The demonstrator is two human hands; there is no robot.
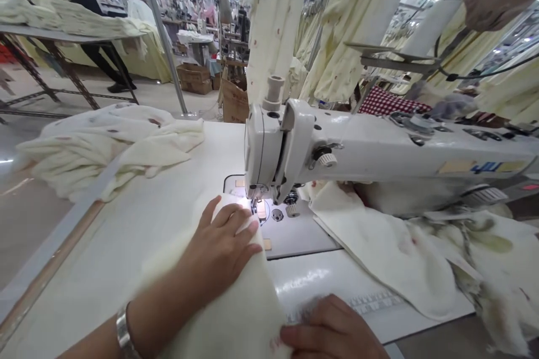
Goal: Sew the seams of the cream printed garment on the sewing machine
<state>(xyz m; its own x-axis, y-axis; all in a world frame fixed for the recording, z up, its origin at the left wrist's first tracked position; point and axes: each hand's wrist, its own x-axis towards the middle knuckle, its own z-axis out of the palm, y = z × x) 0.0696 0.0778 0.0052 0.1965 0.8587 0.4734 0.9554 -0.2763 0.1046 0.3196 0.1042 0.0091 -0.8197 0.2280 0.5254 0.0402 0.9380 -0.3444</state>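
Cream cloth: beneath left grip, fingers spread flat; edge at right grip, curled, pinch cannot be told. Likely light, soft, limp; best pressed flat, guided by edge.

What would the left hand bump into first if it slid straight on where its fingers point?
Probably the presser foot of the sewing machine. The left hand lies on pale fabric with its fingers close to it, though the exact gap is hard to judge.
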